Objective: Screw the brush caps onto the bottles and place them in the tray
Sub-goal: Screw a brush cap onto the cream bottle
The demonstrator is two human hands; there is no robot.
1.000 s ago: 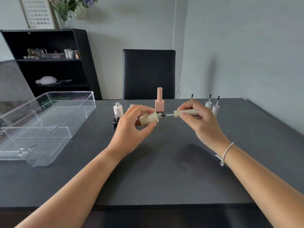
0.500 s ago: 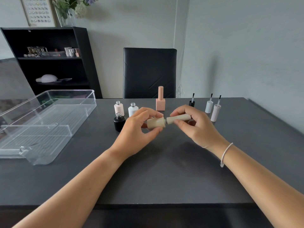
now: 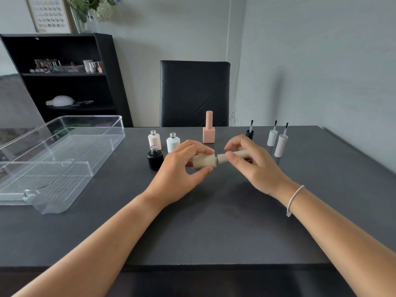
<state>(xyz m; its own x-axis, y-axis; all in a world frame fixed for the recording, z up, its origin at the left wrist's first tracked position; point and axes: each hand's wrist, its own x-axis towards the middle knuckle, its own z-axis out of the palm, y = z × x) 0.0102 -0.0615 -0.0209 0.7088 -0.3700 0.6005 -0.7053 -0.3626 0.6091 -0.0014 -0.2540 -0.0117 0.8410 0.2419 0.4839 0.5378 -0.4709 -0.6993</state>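
Cap (image 3: 233, 156) now seemingly seated on bottle (image 3: 203, 161) (both hands' (image 3: 177, 168) (image 3: 255, 166) grip tight on each).

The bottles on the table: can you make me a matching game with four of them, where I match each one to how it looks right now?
Things:
1. beige bottle
2. peach bottle
3. black bottle
4. tray

States:
A. stands with no cap, neck bare
B. clear, no bottles inside
C. held sideways in the left hand, right hand fitting its cap
D. stands upright, cap already on

Pairs: 1-C, 2-D, 3-A, 4-B
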